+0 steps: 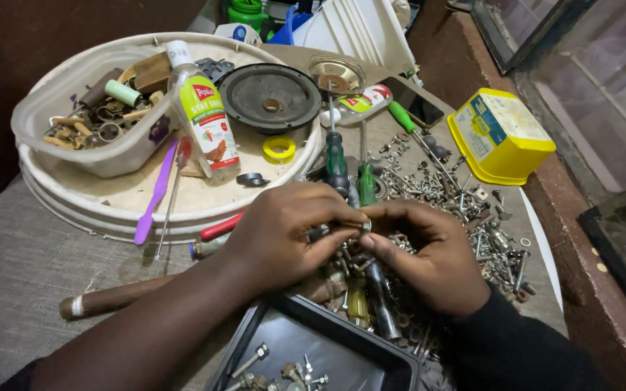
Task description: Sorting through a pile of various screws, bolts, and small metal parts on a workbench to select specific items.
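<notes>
— What have I got? 
— Centre frame: my left hand [284, 235] and right hand [422, 253] pinch one small screw [365, 226] between nearly closed fingertips, above the hardware pile [458, 210]. 
— Risk? 
— I'd judge a slip drops it into that pile, not the black tray [356, 347] lower centre.

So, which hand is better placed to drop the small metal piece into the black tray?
Left, probably. The left hand pinches the small metal piece together with the right hand, but its wrist lies right beside the black tray.
</notes>
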